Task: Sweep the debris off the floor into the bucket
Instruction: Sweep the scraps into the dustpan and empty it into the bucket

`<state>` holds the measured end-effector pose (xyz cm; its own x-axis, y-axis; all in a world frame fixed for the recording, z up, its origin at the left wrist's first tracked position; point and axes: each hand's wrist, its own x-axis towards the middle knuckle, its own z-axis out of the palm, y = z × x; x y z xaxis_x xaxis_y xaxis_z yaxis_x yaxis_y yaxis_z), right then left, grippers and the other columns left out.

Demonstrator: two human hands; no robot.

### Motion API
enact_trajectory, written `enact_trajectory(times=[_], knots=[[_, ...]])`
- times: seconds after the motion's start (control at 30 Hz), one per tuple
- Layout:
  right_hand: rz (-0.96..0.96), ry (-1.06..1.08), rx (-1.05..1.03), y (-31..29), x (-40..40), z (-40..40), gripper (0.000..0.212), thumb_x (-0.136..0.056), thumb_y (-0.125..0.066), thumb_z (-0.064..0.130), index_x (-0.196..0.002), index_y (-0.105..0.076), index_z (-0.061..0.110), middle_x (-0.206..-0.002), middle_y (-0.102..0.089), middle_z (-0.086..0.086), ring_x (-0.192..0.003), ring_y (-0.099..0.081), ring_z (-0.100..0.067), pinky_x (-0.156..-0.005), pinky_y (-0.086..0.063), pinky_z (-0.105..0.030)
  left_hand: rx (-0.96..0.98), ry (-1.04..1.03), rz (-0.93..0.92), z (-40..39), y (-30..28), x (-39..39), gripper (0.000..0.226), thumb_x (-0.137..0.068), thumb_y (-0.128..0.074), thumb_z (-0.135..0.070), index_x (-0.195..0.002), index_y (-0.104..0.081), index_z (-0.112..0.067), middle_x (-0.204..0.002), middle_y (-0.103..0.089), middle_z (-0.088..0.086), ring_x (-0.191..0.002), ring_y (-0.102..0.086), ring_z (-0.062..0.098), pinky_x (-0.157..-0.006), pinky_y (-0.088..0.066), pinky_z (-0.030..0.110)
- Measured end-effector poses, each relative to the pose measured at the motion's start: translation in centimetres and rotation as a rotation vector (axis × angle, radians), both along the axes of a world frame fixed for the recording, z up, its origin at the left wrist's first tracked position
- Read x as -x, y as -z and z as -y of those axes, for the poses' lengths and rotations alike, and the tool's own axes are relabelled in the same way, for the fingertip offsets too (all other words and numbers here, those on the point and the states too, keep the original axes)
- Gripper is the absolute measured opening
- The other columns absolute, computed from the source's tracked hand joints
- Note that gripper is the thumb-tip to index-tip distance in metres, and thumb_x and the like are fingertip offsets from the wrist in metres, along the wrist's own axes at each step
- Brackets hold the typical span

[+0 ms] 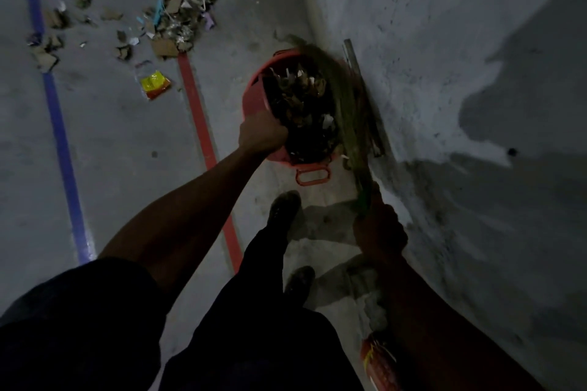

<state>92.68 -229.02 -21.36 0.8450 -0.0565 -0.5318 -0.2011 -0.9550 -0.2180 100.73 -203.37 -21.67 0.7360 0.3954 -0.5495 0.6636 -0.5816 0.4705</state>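
Left hand [262, 133] is gripping the near rim of the red bucket [254, 98] by the wall, while the right hand [379, 228] is clutching the broom [349, 111] — bristles over the bucket's right edge, loose debris [178, 9] lying farther ahead-left on the floor [111, 136].

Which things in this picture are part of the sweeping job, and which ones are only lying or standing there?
Part of the job:
- red bucket, gripped at the rim by the left hand
- broom, held by the right hand
- debris pile on the floor
- yellow wrapper

Only there:
- metal bar against the wall
- red floor line
- blue floor line
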Motion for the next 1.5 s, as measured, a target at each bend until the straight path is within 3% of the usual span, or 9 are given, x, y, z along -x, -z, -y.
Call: enact_trajectory(times=[0.23, 0.33, 0.5, 0.8, 1.0, 1.17, 1.27, 1.4, 1.5], knots=[[-0.023, 0.067, -0.132, 0.3, -2.1, -2.3, 0.066, -0.094, -0.055, 0.024, -0.153, -0.024, 0.030, -0.135, -0.053, -0.010, -0.118, -0.054, -0.033, -0.091, -0.044, -0.037, -0.080, 0.059, 0.065, -0.8, -0.4, -1.2, 0.017, -0.081, -0.063, -0.016, -0.082, -0.046, -0.014, -0.069, -0.049, 0.000, -0.058, -0.049, 0.016, -0.051, -0.041, 0.021], [-0.126, -0.015, -0.165, 2.5, -4.5, -4.6, 0.058, -0.093, -0.056, 0.023, -0.147, -0.033, 0.025, -0.131, -0.057, -0.009, -0.114, -0.057, -0.031, -0.088, -0.043, -0.034, -0.032, 0.061, 0.045, -1.4, 1.9, -3.4, 0.022, -0.082, -0.062, -0.014, -0.071, -0.044, -0.012, -0.063, -0.043, -0.006, -0.052, -0.039, 0.004, -0.034, -0.029, 0.011], [-0.256, -0.032, -0.211, 6.2, -6.8, -7.6, 0.057, -0.095, -0.055, 0.023, -0.148, -0.035, 0.019, -0.121, -0.061, -0.012, -0.108, -0.058, -0.031, -0.084, -0.044, -0.033, 0.030, 0.113, 0.017, -2.1, 6.1, -6.8, 0.039, -0.081, -0.061, -0.012, -0.060, -0.030, -0.023, -0.057, -0.036, -0.007, -0.047, -0.032, 0.004, -0.034, -0.026, 0.012], [-0.339, 0.022, -0.139, 9.6, -8.5, -9.2, 0.049, -0.097, -0.051, 0.028, -0.144, -0.037, 0.023, -0.120, -0.058, -0.008, -0.109, -0.056, -0.028, -0.087, -0.043, -0.031, 0.033, 0.148, -0.098, -3.6, 10.8, -8.4, 0.027, -0.082, -0.060, -0.014, -0.058, -0.047, -0.016, -0.057, -0.047, -0.004, -0.047, -0.045, 0.003, -0.033, -0.030, 0.013], [-0.324, 0.152, -0.228, 5.8, -6.8, -8.6, 0.048, -0.093, -0.053, 0.027, -0.140, -0.042, 0.030, -0.100, -0.050, 0.009, -0.097, -0.058, -0.023, -0.077, -0.043, -0.030, 0.013, 0.166, -0.096, -4.6, 6.4, -5.2, 0.021, -0.088, -0.057, -0.020, -0.068, -0.054, -0.014, -0.058, -0.043, -0.006, -0.051, -0.041, 0.006, -0.045, -0.030, 0.021], [-0.291, 0.170, -0.282, 0.8, -4.3, -8.6, 0.057, -0.092, -0.057, 0.023, -0.145, -0.037, 0.028, -0.126, -0.056, 0.000, -0.111, -0.057, -0.027, -0.081, -0.040, -0.028, 0.019, 0.068, 0.029, -5.2, 1.6, 0.6, 0.035, -0.089, -0.055, -0.025, -0.059, -0.037, -0.027, -0.062, -0.045, -0.006, -0.064, -0.053, 0.023, -0.060, -0.038, 0.027], [-0.232, 0.183, -0.320, -2.0, -2.8, -9.4, 0.055, -0.090, -0.054, 0.016, -0.142, -0.041, 0.026, -0.123, -0.058, -0.002, -0.108, -0.059, -0.029, -0.087, -0.048, -0.034, -0.003, 0.050, 0.153, -5.9, -0.7, 4.7, 0.032, -0.085, -0.052, -0.023, -0.060, -0.033, -0.027, -0.074, -0.055, 0.009, -0.073, -0.059, 0.030, -0.064, -0.038, 0.032], [-0.167, 0.267, -0.433, -5.0, 0.9, -10.4, 0.052, -0.088, -0.056, 0.011, -0.137, -0.046, 0.025, -0.101, -0.057, -0.003, -0.089, -0.060, -0.026, -0.074, -0.048, -0.032, -0.040, -0.047, 0.239, -7.2, -2.5, 10.1, 0.021, -0.094, -0.050, -0.028, -0.086, -0.061, -0.012, -0.096, -0.064, 0.019, -0.090, -0.062, 0.039, -0.070, -0.040, 0.036], [-0.121, 0.273, -0.501, -6.7, 5.1, -11.2, 0.039, -0.087, -0.059, 0.008, -0.125, -0.056, 0.017, -0.095, -0.062, -0.004, -0.080, -0.060, -0.020, -0.067, -0.053, -0.031, 0.021, -0.181, 0.275, -8.5, -3.6, 14.8, 0.040, -0.097, -0.049, -0.044, -0.075, -0.057, -0.012, -0.072, -0.058, 0.005, -0.074, -0.063, 0.025, -0.061, -0.035, 0.029]])
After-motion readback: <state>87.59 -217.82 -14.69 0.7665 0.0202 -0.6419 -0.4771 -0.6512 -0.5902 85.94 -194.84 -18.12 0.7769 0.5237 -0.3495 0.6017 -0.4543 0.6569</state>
